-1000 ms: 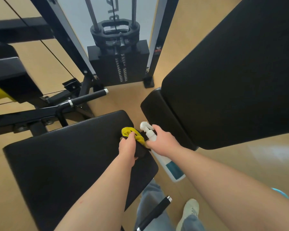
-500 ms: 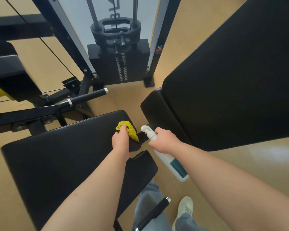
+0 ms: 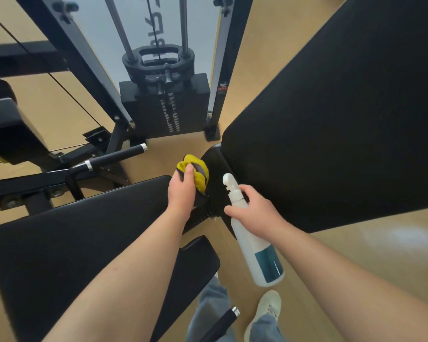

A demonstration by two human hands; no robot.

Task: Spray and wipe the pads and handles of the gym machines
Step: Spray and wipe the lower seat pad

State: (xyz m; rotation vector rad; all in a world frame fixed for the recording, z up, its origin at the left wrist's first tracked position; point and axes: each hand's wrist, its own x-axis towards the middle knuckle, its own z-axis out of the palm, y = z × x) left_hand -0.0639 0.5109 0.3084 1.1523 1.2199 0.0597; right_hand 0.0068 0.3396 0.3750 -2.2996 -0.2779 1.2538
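Bunching the yellow cloth [image 3: 196, 169], left hand [image 3: 181, 191] fingers [image 3: 188, 172] clamp it; right hand [image 3: 255, 209] fingers [image 3: 245, 189] wrap the spray bottle [image 3: 255, 251].

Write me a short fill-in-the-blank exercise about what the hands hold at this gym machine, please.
1. The left hand grips a crumpled ____ cloth.
2. The right hand holds a spray bottle whose body is ____ with a teal label.
3. The seat pad under the left forearm is coloured ____.

Missing words: yellow; white; black.
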